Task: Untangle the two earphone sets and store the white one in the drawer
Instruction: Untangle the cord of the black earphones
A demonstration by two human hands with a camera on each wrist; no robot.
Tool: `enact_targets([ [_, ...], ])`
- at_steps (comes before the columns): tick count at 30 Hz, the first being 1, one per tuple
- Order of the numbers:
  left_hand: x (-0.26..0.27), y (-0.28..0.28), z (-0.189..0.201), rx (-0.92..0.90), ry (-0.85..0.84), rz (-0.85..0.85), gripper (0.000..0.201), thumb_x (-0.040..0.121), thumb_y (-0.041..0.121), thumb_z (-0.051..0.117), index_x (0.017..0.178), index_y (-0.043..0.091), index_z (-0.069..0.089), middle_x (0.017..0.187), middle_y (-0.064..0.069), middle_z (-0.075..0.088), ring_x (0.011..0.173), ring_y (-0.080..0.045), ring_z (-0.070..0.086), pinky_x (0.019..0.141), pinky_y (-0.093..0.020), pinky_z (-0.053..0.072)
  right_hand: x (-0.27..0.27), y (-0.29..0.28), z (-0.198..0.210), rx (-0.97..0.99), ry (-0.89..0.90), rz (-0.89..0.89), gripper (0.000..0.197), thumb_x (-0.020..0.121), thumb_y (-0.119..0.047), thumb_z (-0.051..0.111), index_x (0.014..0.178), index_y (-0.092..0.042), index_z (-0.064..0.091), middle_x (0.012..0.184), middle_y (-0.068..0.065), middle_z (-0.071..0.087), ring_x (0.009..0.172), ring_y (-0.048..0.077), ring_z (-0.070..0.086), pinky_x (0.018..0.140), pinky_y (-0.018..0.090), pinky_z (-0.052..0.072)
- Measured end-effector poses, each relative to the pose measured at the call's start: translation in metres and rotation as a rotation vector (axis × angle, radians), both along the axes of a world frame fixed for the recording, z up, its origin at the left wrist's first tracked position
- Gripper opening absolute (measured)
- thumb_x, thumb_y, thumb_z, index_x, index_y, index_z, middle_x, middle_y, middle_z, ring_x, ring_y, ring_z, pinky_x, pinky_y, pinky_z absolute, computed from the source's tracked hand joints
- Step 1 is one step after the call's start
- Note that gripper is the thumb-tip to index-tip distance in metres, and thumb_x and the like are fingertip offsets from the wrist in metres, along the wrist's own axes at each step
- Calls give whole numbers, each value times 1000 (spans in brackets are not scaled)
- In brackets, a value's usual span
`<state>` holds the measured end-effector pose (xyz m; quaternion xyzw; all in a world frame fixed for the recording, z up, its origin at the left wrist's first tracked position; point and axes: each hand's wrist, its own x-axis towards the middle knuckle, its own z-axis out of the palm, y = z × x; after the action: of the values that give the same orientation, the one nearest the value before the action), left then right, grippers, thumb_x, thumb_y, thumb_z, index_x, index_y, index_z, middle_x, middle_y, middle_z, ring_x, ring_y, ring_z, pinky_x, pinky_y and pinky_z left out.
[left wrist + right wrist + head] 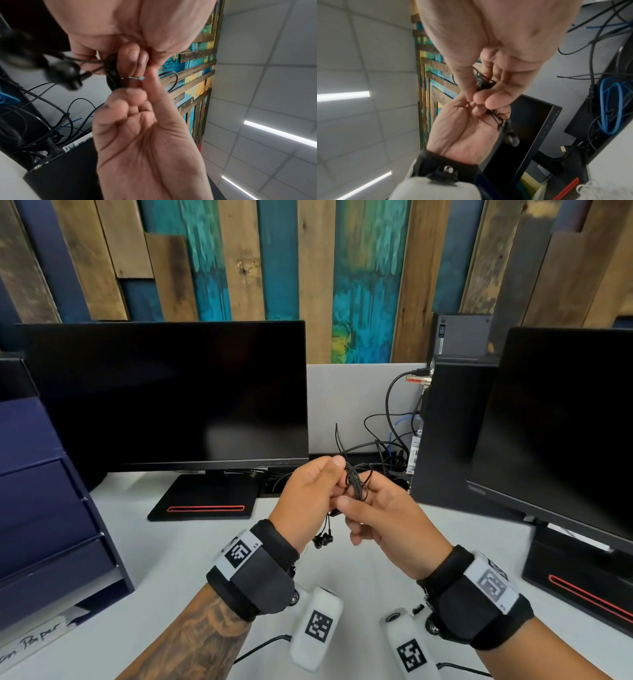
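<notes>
Both hands are raised over the desk, working on a bunched black earphone set [356, 481]. My left hand [308, 494] pinches the bundle from the left, and my right hand [387, 518] pinches it from the right. Its two black earbuds [323, 541] dangle below the hands. In the left wrist view a thin teal tie [135, 78] circles the black cable bundle [113, 75] between the fingertips. The right wrist view shows the cable [484, 82] pinched, with an earbud [510, 135] hanging. I see no white earphone set in the head view. The navy drawer unit [44, 508] stands at the left with its drawers closed.
Two dark monitors [164, 395] [561, 422] stand behind the hands. A tangle of computer cables [394, 440] sits between them beside a black computer case [442, 433]. A white cord-like coil [587, 189] shows at the right wrist view's edge, too cropped to identify.
</notes>
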<state>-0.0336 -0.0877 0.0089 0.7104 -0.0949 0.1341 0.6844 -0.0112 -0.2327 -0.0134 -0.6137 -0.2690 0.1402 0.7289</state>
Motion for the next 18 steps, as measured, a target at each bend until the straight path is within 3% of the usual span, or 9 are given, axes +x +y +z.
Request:
enact_targets([
  [3, 5, 1, -3, -19, -28, 95, 33, 105, 20, 42, 80, 2, 53, 62, -2, 50, 54, -6, 46, 55, -16, 42, -3, 3, 0, 13, -42, -149, 17, 95, -2, 64, 110, -8, 66, 92, 8, 77, 76, 22, 72, 71, 34, 60],
  [7, 8, 5, -6, -16, -62, 175, 34, 106, 21, 41, 79, 2, 52, 59, 7, 46, 52, -4, 43, 54, -15, 39, -9, 10, -3, 53, -125, -276, 32, 97, 3, 59, 115, -23, 66, 103, 7, 77, 82, 24, 76, 72, 34, 62],
  [10, 10, 12, -3, -28, -126, 252, 36, 106, 20, 40, 78, 0, 49, 54, 12, 35, 52, -8, 30, 50, -17, 29, 0, 2, -6, 10, -134, -352, 32, 98, 1, 60, 120, -21, 65, 109, 3, 75, 83, 22, 77, 70, 31, 60],
  [14, 12, 38, 6, -83, -134, 360, 35, 106, 23, 41, 76, 8, 50, 54, 11, 34, 51, -7, 30, 48, -15, 29, 9, -18, -15, -434, -470, -401, 29, 99, -6, 58, 108, -30, 70, 94, -12, 75, 80, 5, 73, 74, 27, 57],
  [18, 11, 47, 1, -82, -108, 372, 36, 106, 25, 41, 75, 9, 50, 57, 7, 32, 53, -9, 30, 53, -19, 30, 12, -30, -15, -662, -704, -497, 26, 95, -16, 60, 103, -36, 73, 88, -23, 71, 85, 2, 65, 74, 19, 52],
])
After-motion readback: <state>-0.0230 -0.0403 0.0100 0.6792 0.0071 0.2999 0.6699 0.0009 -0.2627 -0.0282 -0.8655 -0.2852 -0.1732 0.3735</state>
